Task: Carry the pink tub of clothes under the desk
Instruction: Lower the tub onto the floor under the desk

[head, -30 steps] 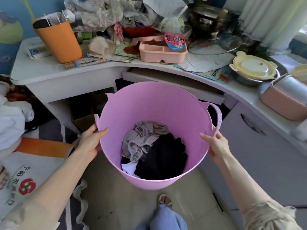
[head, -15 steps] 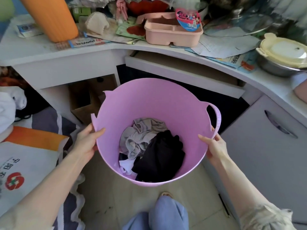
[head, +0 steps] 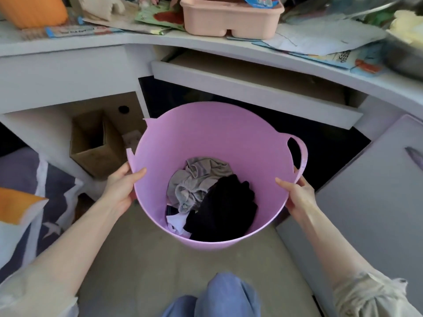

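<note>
The pink tub [head: 219,138] hangs in front of me, just before the dark opening under the white desk [head: 68,65]. Grey, black and white clothes [head: 212,202] lie crumpled at its bottom. My left hand [head: 121,191] grips the tub's left rim, thumb over the edge. My right hand [head: 295,195] grips the right rim just below the loop handle [head: 299,152]. Below the tub lies bare floor, and my knee in blue trousers shows at the bottom.
A pulled-out keyboard tray [head: 251,88] juts over the opening. A cardboard box [head: 98,143] stands in the left compartment. A grey cabinet door [head: 366,202] flanks the right. Cluttered desktop holds a pink caddy [head: 231,17]. Bedding [head: 27,202] lies at the left.
I have bent lower and closer to the desk; the tub has moved down and forward toward the opening. Both hands keep the same hold on the rim.
</note>
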